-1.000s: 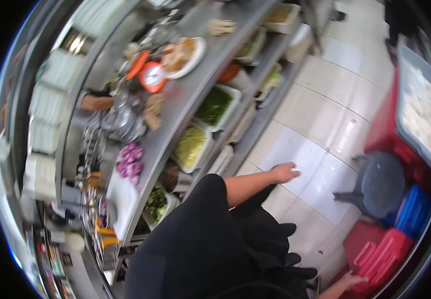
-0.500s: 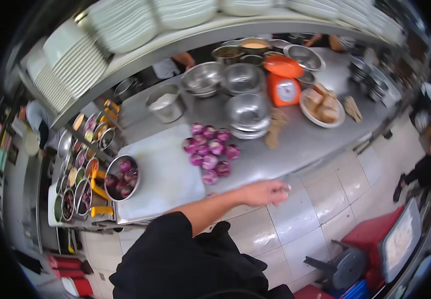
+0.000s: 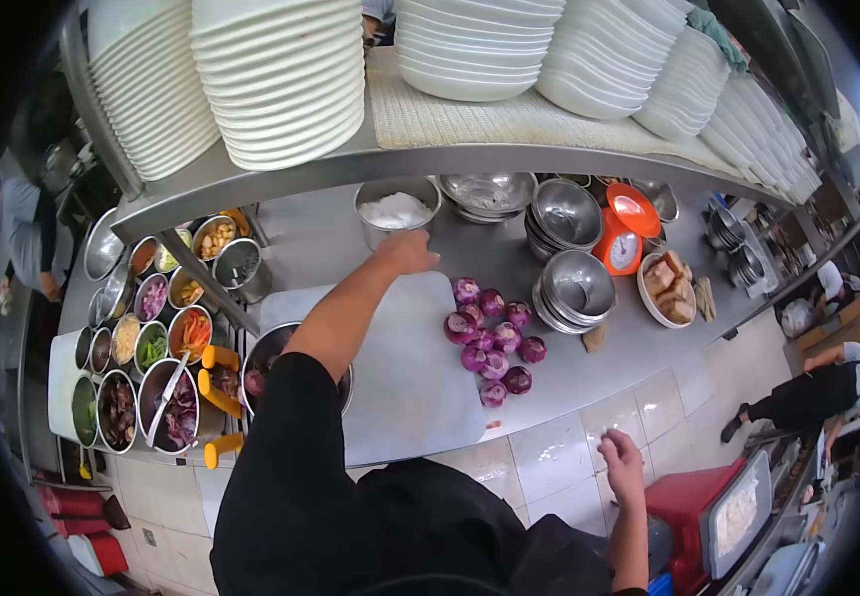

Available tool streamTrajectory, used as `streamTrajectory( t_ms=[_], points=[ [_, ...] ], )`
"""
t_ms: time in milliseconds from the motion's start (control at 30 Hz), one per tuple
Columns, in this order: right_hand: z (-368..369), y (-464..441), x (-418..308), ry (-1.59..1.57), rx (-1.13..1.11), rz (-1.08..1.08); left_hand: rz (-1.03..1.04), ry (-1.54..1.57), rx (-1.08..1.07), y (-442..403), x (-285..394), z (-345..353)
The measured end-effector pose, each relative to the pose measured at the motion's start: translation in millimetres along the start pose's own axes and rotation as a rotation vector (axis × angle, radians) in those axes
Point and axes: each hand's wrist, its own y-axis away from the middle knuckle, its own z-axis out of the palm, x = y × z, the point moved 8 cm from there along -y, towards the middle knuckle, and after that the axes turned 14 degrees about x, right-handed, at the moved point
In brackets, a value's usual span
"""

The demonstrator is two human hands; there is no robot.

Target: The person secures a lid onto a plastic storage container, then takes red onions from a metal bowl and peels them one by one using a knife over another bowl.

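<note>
My left hand [image 3: 408,252] reaches across the white cutting board [image 3: 405,368] to the near side of a metal pot [image 3: 370,233] holding a white, grainy heap [image 3: 396,210]. Its fingers are mostly hidden, so whether it grips the pot I cannot tell. Low on the right, my right hand [image 3: 624,465] is over the floor, fingers loosely bent and apart, with nothing visible in it. Several red onions [image 3: 494,339] lie in a group at the board's right edge. Under my left forearm sits a metal bowl [image 3: 273,345] with dark red onions, partly covered by the arm.
At left are several metal containers of cut vegetables [image 3: 191,331] and yellow handles [image 3: 219,392]. Steel bowls [image 3: 577,283], an orange scale [image 3: 621,238] and a bowl of bread-like chunks [image 3: 668,288] stand right. A shelf [image 3: 420,159] with stacked white dishes overhangs the counter. Another person [image 3: 827,387] is at far right.
My left arm has swung from over the floor at the counter's front edge to the pot at the back. My right hand has come into view. The camera view has shifted.
</note>
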Motion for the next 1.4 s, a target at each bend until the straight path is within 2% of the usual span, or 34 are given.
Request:
streamTrajectory(
  t_ms=[100,233,300,400,433,533,567,600,667,700,800,900,933,1000,1067,1167,1367,1400],
  points=[
    [40,1,-36,-0.004,-0.123,-0.050,-0.010,-0.012,0.037,3,2,-13],
    [78,8,-49,0.074,-0.284,-0.091,0.015,-0.124,0.057,6,-11,-9],
    [88,10,-44,0.129,-0.351,-0.153,0.035,-0.185,0.123,29,-2,-37],
    [91,7,-32,0.110,-0.409,-0.125,0.195,0.080,0.240,93,11,-92],
    [90,6,-29,0.009,-0.348,-0.125,0.227,0.138,0.292,123,15,-117],
    [99,7,-46,0.113,-0.320,-0.415,-0.002,0.420,0.267,232,2,-156],
    [108,13,-59,0.081,-0.312,-0.530,-0.184,0.485,0.213,273,-2,-162],
    [121,20,-66,0.084,-0.338,-0.565,-0.290,0.651,0.139,315,-12,-160],
    [146,36,-87,0.080,-0.397,-0.671,-0.404,0.856,0.143,402,-35,-152],
    [157,42,-98,0.117,-0.383,-0.724,-0.438,0.974,0.191,445,-45,-150],
    [184,44,-91,0.273,-0.292,-0.835,-0.864,1.173,0.514,563,-95,-118],
    [195,40,-85,0.375,-0.382,-0.895,-1.377,1.022,0.706,682,-160,-49],
    [196,40,-86,0.451,-0.408,-0.886,-1.478,1.026,0.746,716,-170,-31],
    [196,45,-93,0.542,-0.420,-0.904,-1.534,1.118,0.821,764,-177,-14],
    [201,50,-107,0.433,-0.396,-0.967,-1.564,1.158,0.882,811,-186,-1],
    [215,100,-191,0.242,-0.378,-0.851,-1.673,1.164,0.960,889,-201,21],
    [294,215,-328,0.148,-0.388,-1.026,-1.943,1.116,1.036,1026,-231,55],
    [306,233,-340,0.091,-0.431,-0.979,-1.989,1.096,1.037,1040,-239,55]
  ],
)
